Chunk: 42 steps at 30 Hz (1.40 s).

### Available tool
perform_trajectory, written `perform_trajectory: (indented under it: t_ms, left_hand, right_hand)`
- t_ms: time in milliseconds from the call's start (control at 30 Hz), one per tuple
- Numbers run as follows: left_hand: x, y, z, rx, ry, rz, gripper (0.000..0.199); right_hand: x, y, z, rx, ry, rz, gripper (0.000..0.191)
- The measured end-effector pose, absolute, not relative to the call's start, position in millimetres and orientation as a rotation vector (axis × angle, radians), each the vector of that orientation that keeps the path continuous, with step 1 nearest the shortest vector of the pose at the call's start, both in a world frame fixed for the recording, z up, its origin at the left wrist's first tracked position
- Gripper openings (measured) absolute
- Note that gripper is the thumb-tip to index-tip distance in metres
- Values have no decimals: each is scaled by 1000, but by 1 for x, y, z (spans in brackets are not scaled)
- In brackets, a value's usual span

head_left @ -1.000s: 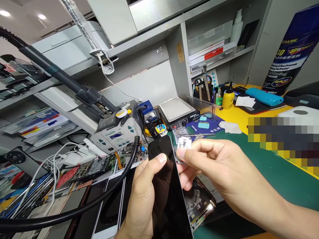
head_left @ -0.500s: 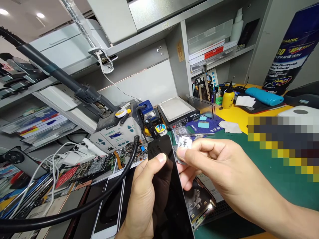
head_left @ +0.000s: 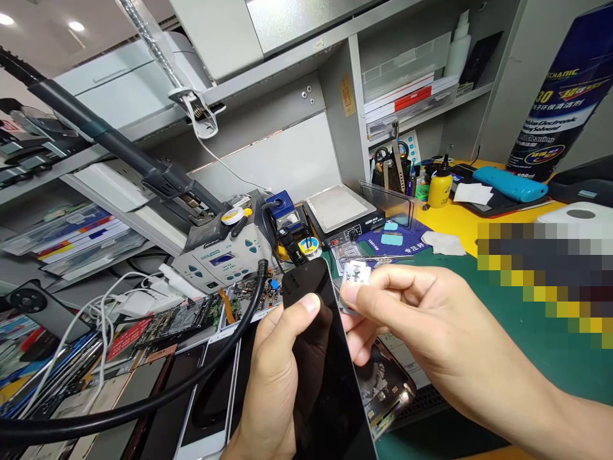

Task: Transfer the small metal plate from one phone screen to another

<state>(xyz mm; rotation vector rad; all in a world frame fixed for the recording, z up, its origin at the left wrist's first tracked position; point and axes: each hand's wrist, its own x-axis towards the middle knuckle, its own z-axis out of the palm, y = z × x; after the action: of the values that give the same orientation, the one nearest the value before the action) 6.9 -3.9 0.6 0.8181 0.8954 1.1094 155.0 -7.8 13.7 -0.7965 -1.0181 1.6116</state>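
Under left fingers, part-hidden screen

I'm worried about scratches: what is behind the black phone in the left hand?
Past the right edge of the phone, part of an opened device with exposed innards shows below the right hand. Whatever lies directly behind is covered.

- phone is lying in the left hand, blade sitting in the right fingers just beside it
- control box is hanging out behind them, left of the hot plate
- bottle is standing on the surface, between hot plate and spray can
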Motion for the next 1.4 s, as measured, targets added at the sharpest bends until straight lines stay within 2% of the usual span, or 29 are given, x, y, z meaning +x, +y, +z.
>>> perform_trajectory:
  t_ms: [400,633,900,1067,1400]
  left_hand:
    - [3,-11,3,784,1017,1207,25]
    - [0,-10,2,864,1075,1175,28]
    - [5,-5,1,572,725,944,36]
    - [7,-1,-4,604,517,908,40]
    - [7,0,-5,555,530,880,39]
  right_hand:
    - [155,-9,15,-877,-1043,1494,29]
    - [155,-8,16,-889,-1056,1479,31]
    - [153,-9,15,-748,-981,1660,36]
    - [153,-9,17,-709,-925,1747,32]
    - [152,-9,14,-673,-866,1773,31]
